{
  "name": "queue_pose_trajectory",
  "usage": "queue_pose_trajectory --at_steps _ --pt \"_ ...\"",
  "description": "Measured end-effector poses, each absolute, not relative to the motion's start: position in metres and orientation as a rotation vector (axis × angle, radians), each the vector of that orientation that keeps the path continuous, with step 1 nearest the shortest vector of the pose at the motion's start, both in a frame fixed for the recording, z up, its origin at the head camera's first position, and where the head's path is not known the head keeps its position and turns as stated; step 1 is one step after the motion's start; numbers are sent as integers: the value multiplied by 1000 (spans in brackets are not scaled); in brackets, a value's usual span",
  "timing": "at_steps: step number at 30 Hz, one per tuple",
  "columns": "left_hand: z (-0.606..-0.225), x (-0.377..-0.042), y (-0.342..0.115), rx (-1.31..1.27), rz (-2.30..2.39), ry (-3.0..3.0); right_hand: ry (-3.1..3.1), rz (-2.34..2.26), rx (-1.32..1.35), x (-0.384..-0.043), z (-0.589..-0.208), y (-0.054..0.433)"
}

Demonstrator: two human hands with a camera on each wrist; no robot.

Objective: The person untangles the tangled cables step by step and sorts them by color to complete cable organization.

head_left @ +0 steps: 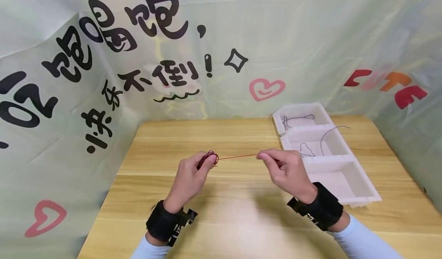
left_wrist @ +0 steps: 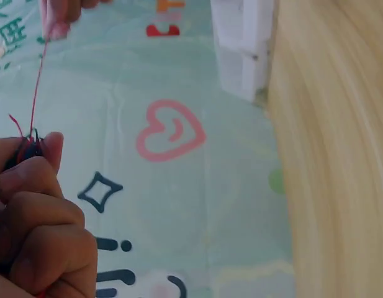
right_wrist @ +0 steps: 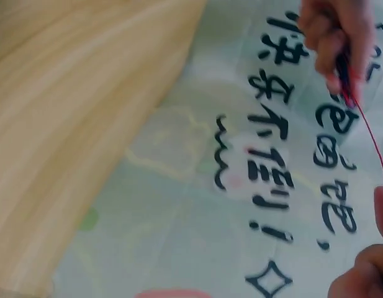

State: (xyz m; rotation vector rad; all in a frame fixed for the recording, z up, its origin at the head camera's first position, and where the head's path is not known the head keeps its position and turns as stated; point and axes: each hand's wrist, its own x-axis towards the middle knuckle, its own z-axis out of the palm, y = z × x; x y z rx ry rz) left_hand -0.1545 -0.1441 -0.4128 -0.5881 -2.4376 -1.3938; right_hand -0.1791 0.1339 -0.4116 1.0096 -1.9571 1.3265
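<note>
A tangled bundle point(head_left: 210, 154) of fine red and dark thread is held above the bench point(head_left: 203, 136), closer to its far edge than to anything nearer, and left of centre. The left hand point(head_left: 189, 176) is mostly closed, its fingers curled and its thumb pressed over the bundle, with loops poking out past the fingertips. The right hand point(head_left: 288, 170) has its fingers folded in, thumb and fingertip pinched together on a single red strand point(head_left: 238, 157) that runs straight across the gap. The bundle should be very light, soft and springy, prone to snag on itself; the strand looks thin enough to slip or snap under a hard pull, so a firm pinch on the mass and a gentle one on the strand's end seem best. In the left wrist view a short red end point(left_wrist: 16, 124) stands up beside the strand. Toward the bench's far right corner sits a white, smooth, apparently plastic tray point(head_left: 360, 174) with three rectangular compartments. In the far compartment lies a dark looped thread point(head_left: 298, 117); in the middle one, a bent dark thread point(head_left: 307, 148) and a curved strand point(head_left: 322, 138) arching over the tray's right wall. The bench top shows pale, banded wood grain.
</note>
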Motion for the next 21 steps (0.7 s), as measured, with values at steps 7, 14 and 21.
queue_pose_trajectory --at_steps 7,14,21 --pt "-424 -153 -123 -711 -1449 -2486 -1820 1829 796 -176 -406 124" --pt "-427 -150 -103 -793 -1380 -2543 -1462 2643 803 -167 -392 85" --pt "-431 -141 -95 -821 -1458 -2555 -1438 2735 655 -169 -385 75"
